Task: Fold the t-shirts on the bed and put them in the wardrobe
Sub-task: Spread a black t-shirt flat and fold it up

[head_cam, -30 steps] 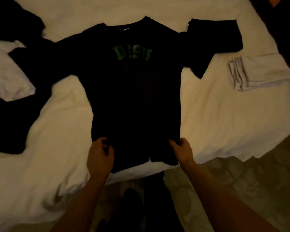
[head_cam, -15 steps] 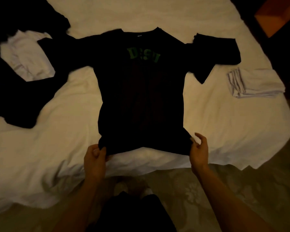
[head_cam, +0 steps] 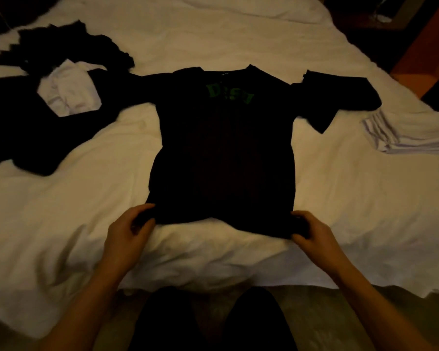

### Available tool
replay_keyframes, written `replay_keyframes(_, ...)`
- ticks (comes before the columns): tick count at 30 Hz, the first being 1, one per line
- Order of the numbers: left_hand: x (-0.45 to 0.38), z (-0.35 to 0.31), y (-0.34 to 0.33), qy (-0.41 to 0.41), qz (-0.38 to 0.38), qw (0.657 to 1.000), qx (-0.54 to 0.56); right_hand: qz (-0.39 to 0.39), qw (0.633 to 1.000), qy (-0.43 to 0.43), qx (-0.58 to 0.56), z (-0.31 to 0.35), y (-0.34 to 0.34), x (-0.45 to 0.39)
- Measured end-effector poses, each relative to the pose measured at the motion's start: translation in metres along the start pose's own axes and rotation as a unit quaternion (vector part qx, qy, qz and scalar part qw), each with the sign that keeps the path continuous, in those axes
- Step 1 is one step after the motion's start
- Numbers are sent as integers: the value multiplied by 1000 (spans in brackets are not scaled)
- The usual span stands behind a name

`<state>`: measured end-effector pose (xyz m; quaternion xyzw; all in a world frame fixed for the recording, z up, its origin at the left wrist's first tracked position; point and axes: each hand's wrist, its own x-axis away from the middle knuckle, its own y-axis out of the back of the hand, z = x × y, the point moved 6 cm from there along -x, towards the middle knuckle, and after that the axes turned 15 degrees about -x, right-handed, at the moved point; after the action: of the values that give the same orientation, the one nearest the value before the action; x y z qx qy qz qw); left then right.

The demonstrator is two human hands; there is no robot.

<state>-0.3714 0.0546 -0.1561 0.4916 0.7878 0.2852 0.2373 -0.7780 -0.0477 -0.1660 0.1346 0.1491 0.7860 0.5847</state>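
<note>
- Your left hand point(head_cam: 127, 230) pinches the lower left corner of a black t-shirt point(head_cam: 223, 158), thumb and fingers curled around the hem.
- Your right hand point(head_cam: 312, 233) grips the lower right corner of the same hem, fingers curled round the fabric.
- The black t-shirt lies flat and face up in the middle of the bed point(head_cam: 352, 198), its neck pointing away from you and both short sleeves spread out to the sides.
- Green lettering point(head_cam: 230, 93) runs across the chest; only part of it can be read in the dim light.
- To your left, a loose heap of dark clothes point(head_cam: 23, 122) lies on the white sheet, touching the shirt's left sleeve, with a crumpled white garment point(head_cam: 69, 92) on top of it.
- To your right, a folded white t-shirt point(head_cam: 411, 134) rests near the edge of the bed, just beside the black shirt's right sleeve.
- Your legs in dark trousers point(head_cam: 213, 323) stand against the foot of the bed.
</note>
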Motion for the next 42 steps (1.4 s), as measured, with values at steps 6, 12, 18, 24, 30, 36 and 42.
replay_keyframes(6,1,12,12,118,-111,973,161,-168,963,-8,-212,4,14,14)
replay_keyframes(12,-3,7,45,80,-155,977,121,-272,906,-35,-322,16,50,22)
replay_keyframes(18,-7,2,49,33,-83,989,114,-270,881,-50,-385,12,64,21)
replay_keyframes(24,-12,21,39,79,-114,984,115,-274,901,-81,-328,-10,53,26)
replay_keyframes(30,-11,10,40,61,-121,968,212,-270,907,-83,-311,-11,65,25)
replay_keyframes(36,-1,30,21,47,87,968,232,-259,930,-95,-245,-14,75,20)
replay_keyframes(42,-9,46,32,80,-72,983,149,-324,900,-70,-284,-30,76,22)
